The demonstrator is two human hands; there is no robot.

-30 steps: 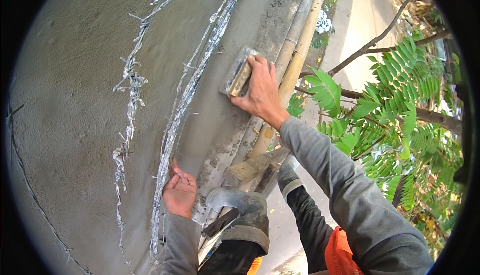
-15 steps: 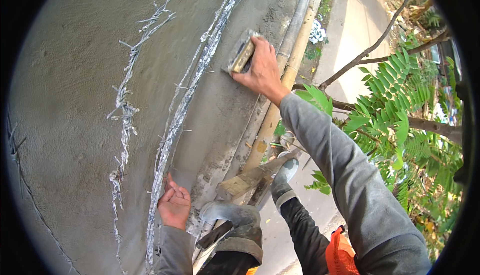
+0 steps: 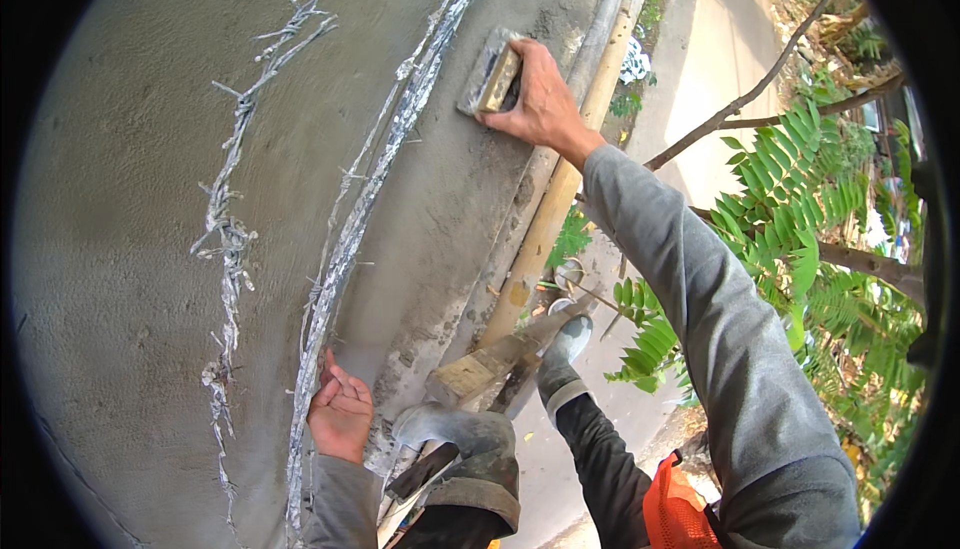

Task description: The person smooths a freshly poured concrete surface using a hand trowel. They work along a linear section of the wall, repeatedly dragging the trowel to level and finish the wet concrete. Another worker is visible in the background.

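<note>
Left grip: the bare left hand (image 3: 340,419) is loosely curled, palm partly showing, with nothing visible in it; pose little changed over the last second. Its extended finger is just beside the silvery, rough-coated bundle of wire strands (image 3: 348,239); contact cannot be told. Next, to the right of the bundle, a grey, damp-looking cement strip (image 3: 430,219). On its upper stretch appears to lie the rectangular hand float with a tan bar and mortar-smeared plate (image 3: 498,81). Noted change: over the same second the float has travelled farther up the strip, away from the left hand. Judgement: a smoothing pass is under way, its working zone now at the farther stretch. Right grip: the bare right hand (image 3: 545,99) is closed around the float, thumb at the lower end, fingers at the upper. Beyond, a long tan bamboo pole (image 3: 548,224) edges the strip.
</note>
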